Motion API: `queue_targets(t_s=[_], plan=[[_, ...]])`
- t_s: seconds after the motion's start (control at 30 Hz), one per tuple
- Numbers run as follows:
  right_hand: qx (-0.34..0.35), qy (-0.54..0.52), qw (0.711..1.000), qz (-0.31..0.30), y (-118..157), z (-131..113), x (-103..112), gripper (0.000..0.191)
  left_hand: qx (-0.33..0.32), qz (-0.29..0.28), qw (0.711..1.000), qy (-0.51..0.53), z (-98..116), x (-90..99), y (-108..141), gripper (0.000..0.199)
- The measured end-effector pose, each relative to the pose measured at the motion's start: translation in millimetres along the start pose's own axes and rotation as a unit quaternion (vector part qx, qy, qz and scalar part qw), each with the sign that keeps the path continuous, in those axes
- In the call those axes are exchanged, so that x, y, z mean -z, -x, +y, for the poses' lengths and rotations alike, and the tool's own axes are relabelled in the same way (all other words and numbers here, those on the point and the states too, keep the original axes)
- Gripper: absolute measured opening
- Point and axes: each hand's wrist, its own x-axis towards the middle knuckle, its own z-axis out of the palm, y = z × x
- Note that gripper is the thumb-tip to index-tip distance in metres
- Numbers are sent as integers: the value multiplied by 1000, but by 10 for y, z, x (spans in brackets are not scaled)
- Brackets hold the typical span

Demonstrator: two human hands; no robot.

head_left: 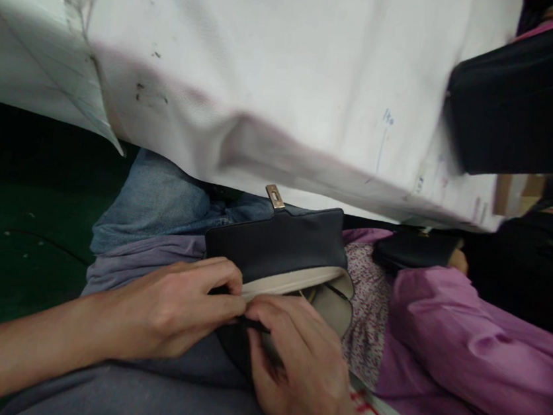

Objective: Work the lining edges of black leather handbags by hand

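A dark handbag (277, 241) with a beige lining rests on my lap, its flap folded up and away from me. At the flap's tip is a metal clasp plate (274, 196) with a slot in it. My left hand (190, 307) is closed in a pinch on the bag's near left edge. Beside it, my right hand (301, 363) grips the same near edge, thumb below and fingers over the rim. The fingertips of both hands nearly meet, and what lies right between them is hidden. Part of the beige inside shows to the right of my fingers.
A table (284, 55) under a white, marked cover stands in front of my knees. A black bag (522, 109) sits on its right side. At my right a person in a purple garment (461, 342) has another dark bag (414, 248) on their lap. The floor (5, 263) is green.
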Motion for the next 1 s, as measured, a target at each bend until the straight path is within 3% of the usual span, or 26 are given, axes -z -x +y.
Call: queue_targets(t_s=[0.27, 0.5, 0.67, 0.83, 1.0], plan=[[-36, 5, 999, -16, -20, -60, 5, 21, -13, 52, 999, -10, -36, -55, 14, 24], [29, 30, 999, 15, 3, -65, -36, 28, -38, 29, 999, 8, 17, 101, -59, 26], [59, 65, 996, 32, -6, -53, -36, 21, -53, 23, 998, -10, -66, 86, -107, 33], [28, 36, 997, 57, 29, -63, -29, 23, -100, 64, 993, -12, -135, -17, -76, 28], [8, 35, 997, 74, 60, -64, -31, 19, -98, 74, 992, -13, -122, -32, -54, 38]])
